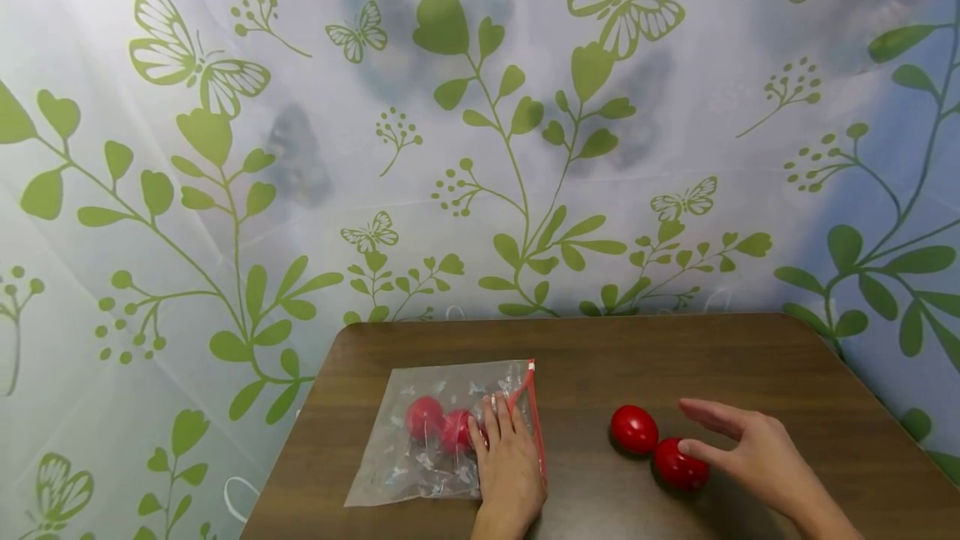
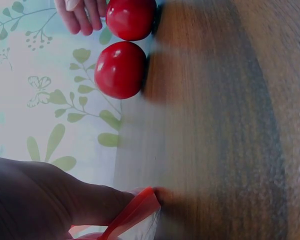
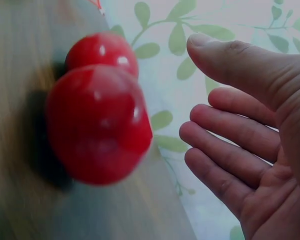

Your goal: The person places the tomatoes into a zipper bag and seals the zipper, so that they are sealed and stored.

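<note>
A clear zip bag (image 1: 375, 473) with a red zip edge lies on the table, two round red fruits (image 1: 425, 418) inside it. My left hand (image 1: 510, 465) rests palm down on the bag's right side, its fingers stretched out near the zip. In the left wrist view the thumb lies beside the red zip strip (image 2: 132, 212). To the right, two glossy red fruits, like tomatoes or apples, sit side by side: a farther one (image 1: 634, 429) and a nearer one (image 1: 681, 464). My right hand (image 1: 757, 448) hovers just right of the nearer fruit, thumb and fingers apart, holding nothing.
The brown wooden table (image 1: 585, 357) has rounded back corners. Behind it hangs a pale curtain (image 1: 480, 148) printed with green leaves and butterflies. A white loop (image 1: 238, 500) hangs by the table's left edge.
</note>
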`<state>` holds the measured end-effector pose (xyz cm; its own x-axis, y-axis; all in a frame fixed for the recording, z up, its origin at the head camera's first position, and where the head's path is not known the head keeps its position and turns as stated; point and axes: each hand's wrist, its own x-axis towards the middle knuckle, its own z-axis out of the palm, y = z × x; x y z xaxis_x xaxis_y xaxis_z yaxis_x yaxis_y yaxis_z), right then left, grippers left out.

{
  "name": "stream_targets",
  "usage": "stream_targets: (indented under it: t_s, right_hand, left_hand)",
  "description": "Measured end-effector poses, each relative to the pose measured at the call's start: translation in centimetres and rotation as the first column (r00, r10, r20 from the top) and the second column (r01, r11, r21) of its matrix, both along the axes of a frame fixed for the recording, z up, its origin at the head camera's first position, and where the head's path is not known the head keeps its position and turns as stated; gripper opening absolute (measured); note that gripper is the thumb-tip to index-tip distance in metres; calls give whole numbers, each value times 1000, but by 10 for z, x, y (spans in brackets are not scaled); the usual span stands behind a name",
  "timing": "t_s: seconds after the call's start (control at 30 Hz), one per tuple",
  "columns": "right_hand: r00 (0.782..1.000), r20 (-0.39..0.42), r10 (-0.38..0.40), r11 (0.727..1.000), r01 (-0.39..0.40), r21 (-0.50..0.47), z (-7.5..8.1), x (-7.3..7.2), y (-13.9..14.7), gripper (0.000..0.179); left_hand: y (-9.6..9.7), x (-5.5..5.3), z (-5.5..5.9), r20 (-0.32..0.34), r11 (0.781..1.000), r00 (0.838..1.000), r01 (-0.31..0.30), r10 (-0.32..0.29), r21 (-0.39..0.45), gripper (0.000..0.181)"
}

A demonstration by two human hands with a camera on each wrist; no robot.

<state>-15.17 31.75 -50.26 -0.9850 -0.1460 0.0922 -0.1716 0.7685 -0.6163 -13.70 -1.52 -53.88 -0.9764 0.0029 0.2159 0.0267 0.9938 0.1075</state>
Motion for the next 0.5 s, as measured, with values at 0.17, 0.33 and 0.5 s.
stream_targets:
  t_s: [0.17,0.33,0.5]
  right_hand:
    - [998,63,-18,1000,18,7,-3,4,11,71]
    - [996,80,-30,1000,30,5,-5,8,20,72]
    - [996,88,-34,999,32,16,-7,10,27,71]
  left_hand:
    - [0,0,1,8,1000,1000,-3,3,-2,100]
    - [0,-1,1,13,1000,1000,-4,4,-6,100]
    - [0,-1,0,13,1000,1000,-3,3,1,99]
